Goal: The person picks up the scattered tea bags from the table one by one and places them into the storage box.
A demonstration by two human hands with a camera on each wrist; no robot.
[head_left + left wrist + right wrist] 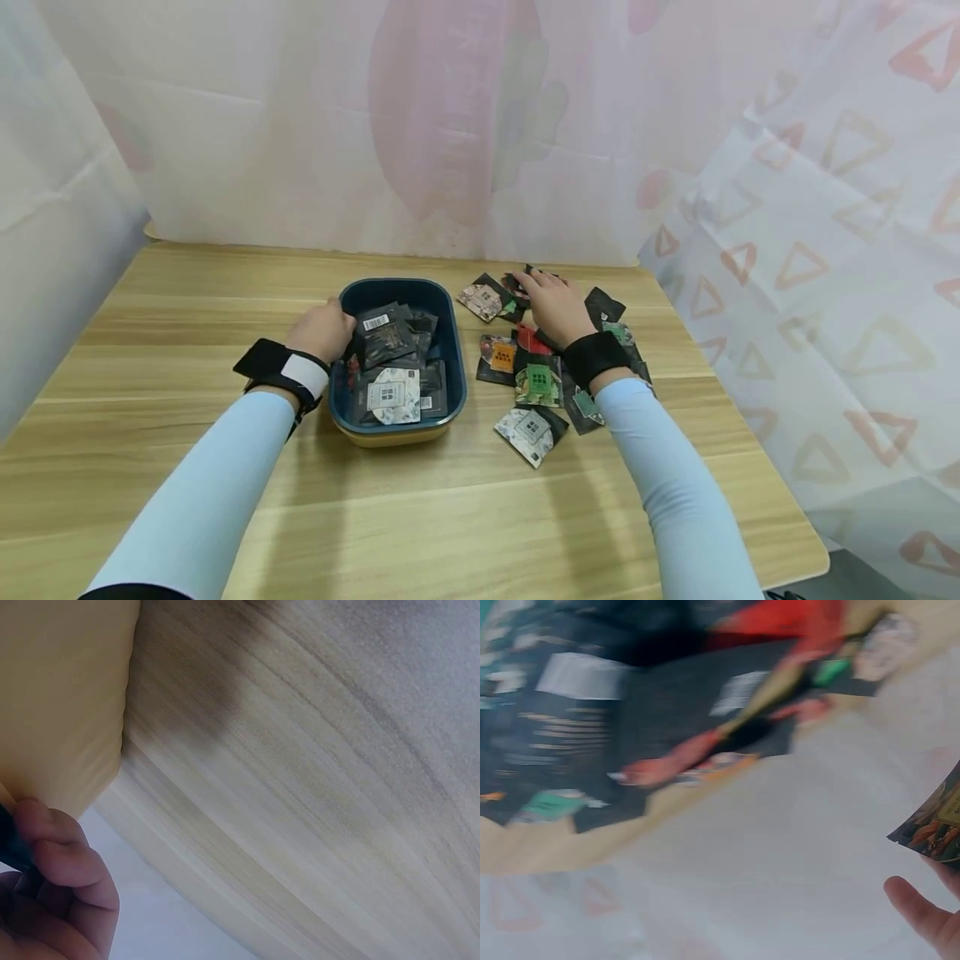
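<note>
In the head view, the left hand [324,330] is resting against the left rim of a dark blue tub [450,350] with a yellow underside, its fingers curling over the edge; the tub is sitting mid-table and is holding a stack of dark sachets [393,362]. The right hand [553,304] is lying palm down, fingers spread fairly flat, on a loose heap of packets [534,379] scattered on the wooden table [187,283] just right of the tub; whether it is pinching one cannot be told here. Both arms are wearing pale blue sleeves and black wrist straps. In the left wrist view, the curled fingers [64,859] are gripping the tub's dark rim, with its yellow wall [60,697] filling the upper left and the table grain running beside it. In the right wrist view, which is blurred, a fingertip [922,911] is showing at the lower right, just below the corner of a printed packet [930,829], while black, red and green packets are lying across the top.
</note>
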